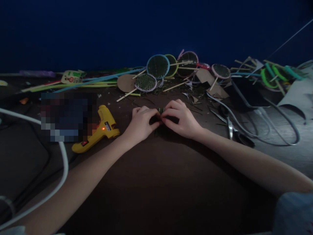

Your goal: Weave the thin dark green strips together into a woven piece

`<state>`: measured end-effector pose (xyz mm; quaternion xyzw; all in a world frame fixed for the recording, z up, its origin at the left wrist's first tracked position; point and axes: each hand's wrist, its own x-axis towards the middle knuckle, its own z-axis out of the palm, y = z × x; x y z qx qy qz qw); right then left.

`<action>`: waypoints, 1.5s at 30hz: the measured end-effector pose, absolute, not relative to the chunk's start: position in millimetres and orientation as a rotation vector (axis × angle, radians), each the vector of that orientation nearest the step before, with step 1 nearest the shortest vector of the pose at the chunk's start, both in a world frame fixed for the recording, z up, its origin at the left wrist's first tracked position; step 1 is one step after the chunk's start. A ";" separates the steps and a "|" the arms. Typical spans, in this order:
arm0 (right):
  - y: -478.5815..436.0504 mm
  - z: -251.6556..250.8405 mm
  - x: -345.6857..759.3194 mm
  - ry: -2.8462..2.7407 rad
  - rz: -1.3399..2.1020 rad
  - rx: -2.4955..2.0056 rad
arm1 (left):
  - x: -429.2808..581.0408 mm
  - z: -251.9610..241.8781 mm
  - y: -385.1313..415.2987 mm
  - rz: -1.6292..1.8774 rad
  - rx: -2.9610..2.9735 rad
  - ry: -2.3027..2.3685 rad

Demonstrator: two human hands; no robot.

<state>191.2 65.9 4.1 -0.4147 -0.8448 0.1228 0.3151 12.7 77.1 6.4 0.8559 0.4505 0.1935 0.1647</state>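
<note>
My left hand [144, 122] and my right hand [180, 118] meet at the middle of the dark table, their fingertips almost touching. Both are closed in a pinch around a small dark greenish piece [160, 110]. Most of that piece is covered by the fingers, and its kind does not show. To the left of my left hand lies a yellow hot glue gun [104, 123] with an orange light lit on its side. Scissors [230, 128] with dark handles rest to the right of my right hand.
Small round racket-like hoops on sticks, among them a blue hoop [158, 67], lie along the back with cardboard scraps [204, 76] and dark clippings. At right are a phone-like dark slab [251, 94] and a looped grey cable [297, 133]. A white cable [65, 160] crosses the left side.
</note>
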 end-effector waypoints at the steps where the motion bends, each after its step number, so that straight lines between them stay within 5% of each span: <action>1: 65.1 4.0 190.8 -2.245 0.292 -1.088 | 12.8 6.4 77.0 0.542 2.443 1.289; 16: 80.9 0.5 196.5 -1.876 0.464 -1.311 | 11.5 11.8 75.2 0.585 2.361 1.269; 23: 84.7 -3.6 193.9 -2.124 0.388 -1.506 | 11.2 11.7 76.3 0.574 2.363 1.259; 45: 82.1 0.8 199.9 -2.077 0.473 -1.309 | 12.7 13.8 76.1 0.587 2.309 1.278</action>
